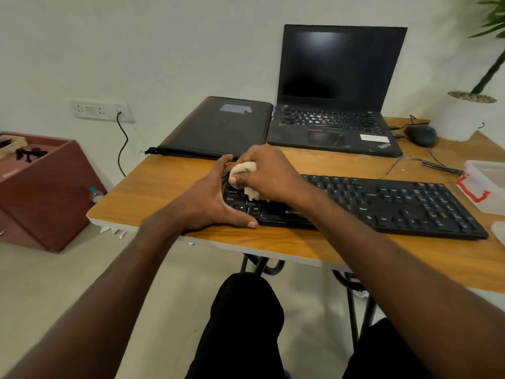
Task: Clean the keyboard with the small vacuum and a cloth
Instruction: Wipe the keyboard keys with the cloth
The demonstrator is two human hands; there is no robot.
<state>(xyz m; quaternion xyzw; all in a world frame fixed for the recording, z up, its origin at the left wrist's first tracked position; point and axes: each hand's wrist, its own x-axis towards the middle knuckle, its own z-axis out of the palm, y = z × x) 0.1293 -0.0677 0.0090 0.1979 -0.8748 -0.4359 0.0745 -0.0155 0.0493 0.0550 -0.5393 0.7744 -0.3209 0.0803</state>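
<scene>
Bench (175,187): wood-topped, on a dark metal frame; we sit at its near edge. It carries everything listed below.

Laptop (336,91): open, screen dark, at the far edge. Beside it, toward the far left corner, lies a closed black folio (218,127).

Keyboard (382,206): black, full-size, lying flat along the near edge, its left end toward the near left corner. We judge it light and rigid, likely to skate on the smooth top under a sideways rub, so it wants bracing at an end. Keycaps are loose-fitting parts; we would press lightly and avoid catching cloth under them.

Clear plastic box (489,181): red latch, at the right edge, well apart from the work.

Mouse (420,135): black, corded, toward the far right corner.

Left hand (207,201): spread wide, thumb laid along the bench by the keyboard's near left corner, fingers reaching round its far left corner. It holds the board steady.

Right hand (270,170): curled round the cloth, bunching it into a wad and pressing it down on the keys at the left end.

Cloth (246,173): pale, soft, crumpled; we judge it light and compliant, best held bunched as here.

Small vacuum: we cannot find it in view.
</scene>
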